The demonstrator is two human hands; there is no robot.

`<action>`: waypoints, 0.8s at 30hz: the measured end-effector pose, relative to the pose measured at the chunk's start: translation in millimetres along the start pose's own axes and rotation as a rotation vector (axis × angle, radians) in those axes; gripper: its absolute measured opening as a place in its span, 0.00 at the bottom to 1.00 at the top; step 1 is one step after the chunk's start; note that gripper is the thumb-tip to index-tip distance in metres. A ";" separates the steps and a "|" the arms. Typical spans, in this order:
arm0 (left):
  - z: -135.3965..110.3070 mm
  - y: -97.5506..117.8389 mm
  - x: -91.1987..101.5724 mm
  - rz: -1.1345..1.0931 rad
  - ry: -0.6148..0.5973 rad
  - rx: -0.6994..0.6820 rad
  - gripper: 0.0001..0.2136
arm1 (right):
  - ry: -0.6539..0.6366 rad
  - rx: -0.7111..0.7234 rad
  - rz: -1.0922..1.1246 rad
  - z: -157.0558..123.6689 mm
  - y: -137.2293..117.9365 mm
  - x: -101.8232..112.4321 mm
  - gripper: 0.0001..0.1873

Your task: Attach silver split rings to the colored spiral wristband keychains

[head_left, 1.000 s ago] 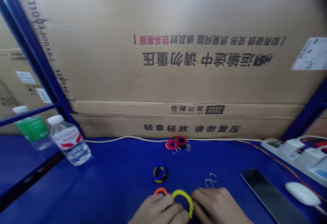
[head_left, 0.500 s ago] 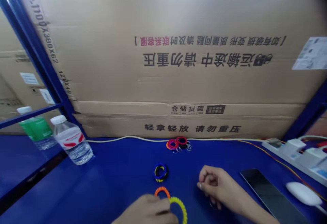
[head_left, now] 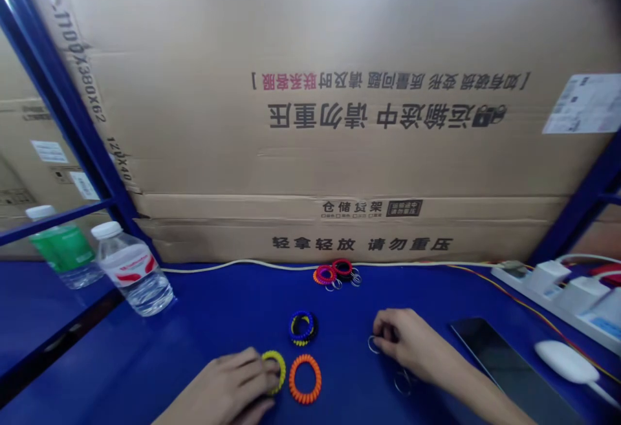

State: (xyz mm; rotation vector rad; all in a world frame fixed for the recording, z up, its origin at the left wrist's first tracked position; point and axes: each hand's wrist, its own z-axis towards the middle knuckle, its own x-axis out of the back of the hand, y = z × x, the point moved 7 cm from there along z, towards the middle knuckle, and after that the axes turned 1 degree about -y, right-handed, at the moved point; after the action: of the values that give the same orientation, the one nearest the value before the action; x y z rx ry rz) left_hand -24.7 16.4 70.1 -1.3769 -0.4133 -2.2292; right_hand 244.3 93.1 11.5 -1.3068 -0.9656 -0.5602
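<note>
My left hand [head_left: 230,386] is closed on a yellow spiral coil wristband [head_left: 283,367], low in the view. Just right of it an orange coil wristband [head_left: 305,380] lies flat on the blue surface. Behind these is a small stack of blue [head_left: 301,326], yellow and black coil bands. In my right hand [head_left: 400,341], thumb and fingers pinch a metal split ring [head_left: 373,345]. Another metal ring [head_left: 402,383] shows under that hand; whether the hand touches it I cannot tell.
Red, purple and orange coils [head_left: 325,275] with metal rings lie near the cardboard [head_left: 339,173]. A black phone [head_left: 504,360], a white mouse-shaped object [head_left: 565,363] and a power strip [head_left: 577,295] are right. Water bottles [head_left: 133,270] stand left. A pale cable runs along the back.
My left hand has moved left with the yellow coil, leaving the orange one in full view. My right hand has turned slightly, and the rings by it show more plainly.
</note>
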 end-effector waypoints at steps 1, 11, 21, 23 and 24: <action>5.0 -3.8 -1.8 -0.046 -0.065 0.020 0.07 | 0.013 0.016 -0.022 -1.9 -3.3 2.7 0.05; 108.9 -59.2 -51.6 -0.037 -0.225 0.201 0.09 | -0.035 0.237 -0.139 -25.6 -23.7 1.9 0.06; 145.2 -76.4 -86.0 0.013 -0.168 0.222 0.06 | 0.118 0.261 -0.023 -28.0 -30.9 19.1 0.08; 137.1 -66.4 -74.3 -0.001 -0.155 0.216 0.05 | 0.164 0.259 0.020 -27.3 -31.5 20.7 0.08; 131.3 -58.9 -68.1 -0.010 -0.153 0.212 0.05 | 0.184 0.257 0.047 -27.4 -32.4 20.9 0.08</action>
State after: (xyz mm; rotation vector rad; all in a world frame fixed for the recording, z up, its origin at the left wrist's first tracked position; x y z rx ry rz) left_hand 66.9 146.7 67.8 -1.4363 -0.6897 -2.0275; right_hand 236.2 63.2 47.3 -1.0275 -0.8228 -0.4927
